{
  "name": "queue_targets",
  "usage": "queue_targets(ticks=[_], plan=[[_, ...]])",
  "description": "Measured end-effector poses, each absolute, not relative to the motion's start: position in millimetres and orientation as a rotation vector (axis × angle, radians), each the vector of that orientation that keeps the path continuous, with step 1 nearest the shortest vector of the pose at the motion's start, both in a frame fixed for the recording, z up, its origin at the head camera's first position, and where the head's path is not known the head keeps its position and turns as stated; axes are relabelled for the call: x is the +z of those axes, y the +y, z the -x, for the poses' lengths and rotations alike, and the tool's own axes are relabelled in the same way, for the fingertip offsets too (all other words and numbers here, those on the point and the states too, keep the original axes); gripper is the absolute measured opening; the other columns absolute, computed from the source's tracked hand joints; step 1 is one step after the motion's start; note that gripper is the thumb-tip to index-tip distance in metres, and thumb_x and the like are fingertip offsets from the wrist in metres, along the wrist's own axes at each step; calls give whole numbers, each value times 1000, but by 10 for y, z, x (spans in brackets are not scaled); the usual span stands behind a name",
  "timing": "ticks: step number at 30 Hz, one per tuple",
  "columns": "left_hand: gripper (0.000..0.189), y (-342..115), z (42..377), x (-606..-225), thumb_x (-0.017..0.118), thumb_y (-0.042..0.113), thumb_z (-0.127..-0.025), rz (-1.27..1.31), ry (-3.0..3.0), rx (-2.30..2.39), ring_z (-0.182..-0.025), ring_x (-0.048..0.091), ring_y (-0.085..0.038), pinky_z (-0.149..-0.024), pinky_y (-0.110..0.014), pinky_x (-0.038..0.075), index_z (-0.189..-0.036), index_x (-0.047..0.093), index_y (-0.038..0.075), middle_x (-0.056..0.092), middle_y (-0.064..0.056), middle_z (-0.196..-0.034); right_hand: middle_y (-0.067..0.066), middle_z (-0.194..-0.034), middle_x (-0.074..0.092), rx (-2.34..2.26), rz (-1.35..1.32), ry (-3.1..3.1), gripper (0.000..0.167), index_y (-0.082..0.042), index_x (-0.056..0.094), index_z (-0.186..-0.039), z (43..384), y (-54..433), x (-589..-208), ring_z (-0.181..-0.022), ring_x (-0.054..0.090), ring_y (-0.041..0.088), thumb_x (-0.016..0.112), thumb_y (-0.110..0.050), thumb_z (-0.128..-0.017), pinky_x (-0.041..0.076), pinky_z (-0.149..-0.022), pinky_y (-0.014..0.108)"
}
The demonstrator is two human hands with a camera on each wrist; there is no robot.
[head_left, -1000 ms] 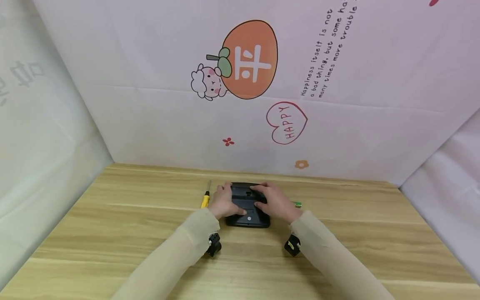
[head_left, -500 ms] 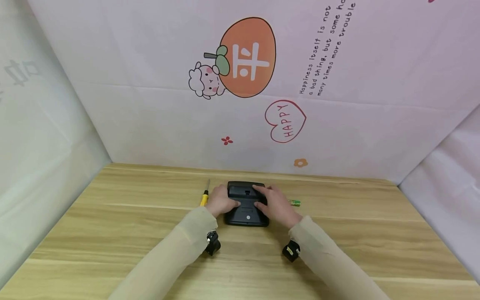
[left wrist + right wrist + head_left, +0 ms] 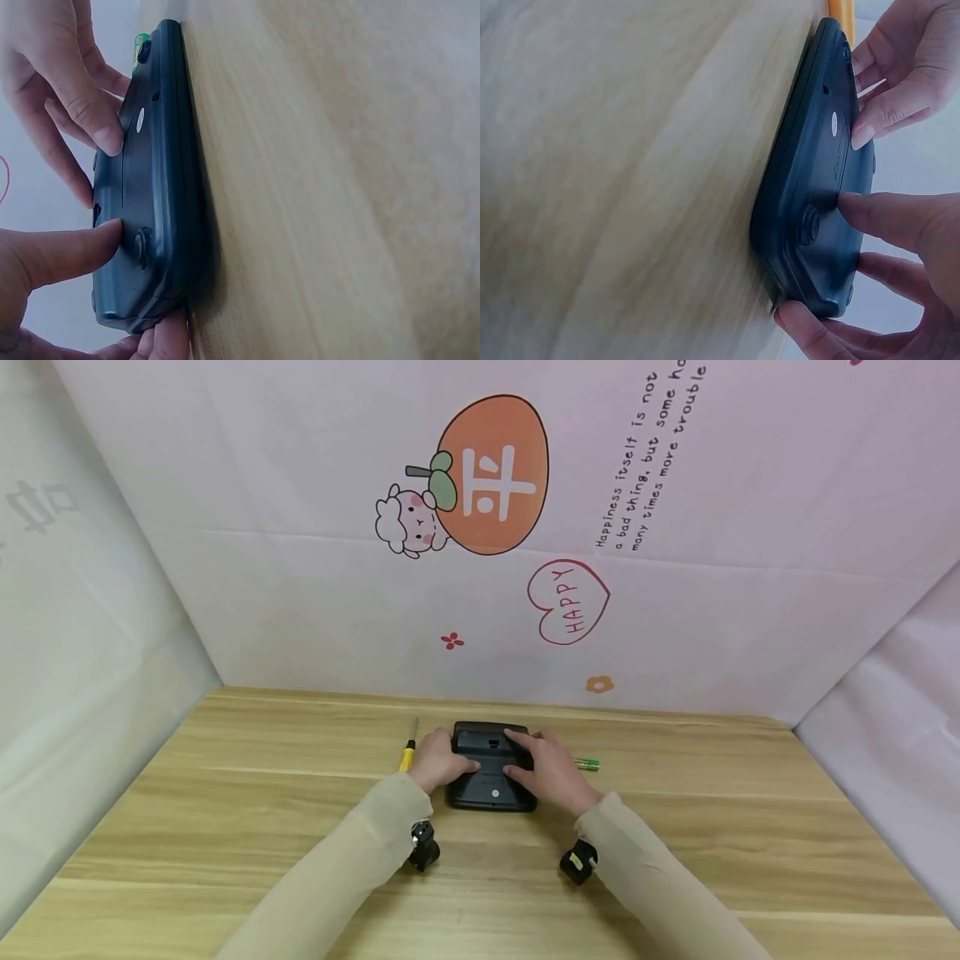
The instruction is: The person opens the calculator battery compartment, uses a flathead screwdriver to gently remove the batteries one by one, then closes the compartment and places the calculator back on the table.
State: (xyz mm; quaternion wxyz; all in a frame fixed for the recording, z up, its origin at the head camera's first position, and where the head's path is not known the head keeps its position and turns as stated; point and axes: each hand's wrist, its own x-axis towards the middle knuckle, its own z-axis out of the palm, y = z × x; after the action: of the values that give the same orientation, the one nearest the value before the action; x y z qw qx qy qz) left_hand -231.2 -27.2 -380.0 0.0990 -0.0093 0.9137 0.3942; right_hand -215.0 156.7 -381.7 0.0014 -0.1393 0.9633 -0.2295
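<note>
A black calculator (image 3: pixel 492 789) lies on the wooden table with its underside up. That underside shows round rubber feet, a small white round sticker and a dark notch near the far end. My left hand (image 3: pixel 440 762) grips its left side, thumb on the back and fingers curled round the edge by the table. From the right, my right hand (image 3: pixel 553 772) holds the other side. Its thumb presses on the middle of the back and the index finger reaches to the notch. In the right wrist view another right fingertip (image 3: pixel 799 322) tucks against the lower edge.
A screwdriver (image 3: pixel 407 758) with a yellow and black handle lies just left of the left hand. Behind the right hand, a green battery (image 3: pixel 587 764) rests on the table (image 3: pixel 675 827). A printed white cloth (image 3: pixel 337 610) hangs along the back edge.
My left thumb has slid away from the middle of the back toward the calculator's left side and farther from me. The right hand keeps nearly the same hold; the calculator has barely moved.
</note>
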Motion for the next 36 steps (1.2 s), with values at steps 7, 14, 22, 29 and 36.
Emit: queue_targets(ticks=[7,14,22,29,36], plan=[[60,-284,2339,-3842,77,24,-80,49,2651,1297,-102,60,-33,-86,-42,50,-125,52,-7,61,-22,-116,25,-130,51,-829,383,2974,58,-12,47,-143,2149,1593,-3829,-108,58,35,64,-33,-92,48,-89,50],[40,-284,2382,-3815,59,28,-94,147,2630,1526,-103,63,-31,-85,-40,51,-120,60,-3,66,-18,-112,27,-138,45,-932,277,2917,68,-11,41,-146,2150,1548,-3793,-119,52,38,55,-51,-93,44,-96,53],[29,-267,2404,-3754,49,1,-88,165,2719,1666,-96,63,-28,-82,-37,51,-108,69,-3,69,-17,-103,26,-144,40,-1069,182,2853,79,-8,36,-147,2146,1461,-3756,-129,43,41,46,-63,-92,38,-102,56],[22,-240,2419,-3751,58,3,-86,88,2624,1820,-79,66,-18,-64,-24,50,-103,70,-4,72,-17,-96,28,-143,40,-1130,140,2836,79,-4,36,-146,2162,1443,-3742,-130,43,40,46,-61,-93,37,-104,55],[25,-206,2404,-3746,58,9,-91,77,2406,1938,-61,58,-8,-58,-23,50,-108,68,-6,71,-19,-98,27,-142,43,-1248,126,2799,77,0,38,-144,2189,1399,-3734,-129,45,39,45,-59,-95,38,-104,53]])
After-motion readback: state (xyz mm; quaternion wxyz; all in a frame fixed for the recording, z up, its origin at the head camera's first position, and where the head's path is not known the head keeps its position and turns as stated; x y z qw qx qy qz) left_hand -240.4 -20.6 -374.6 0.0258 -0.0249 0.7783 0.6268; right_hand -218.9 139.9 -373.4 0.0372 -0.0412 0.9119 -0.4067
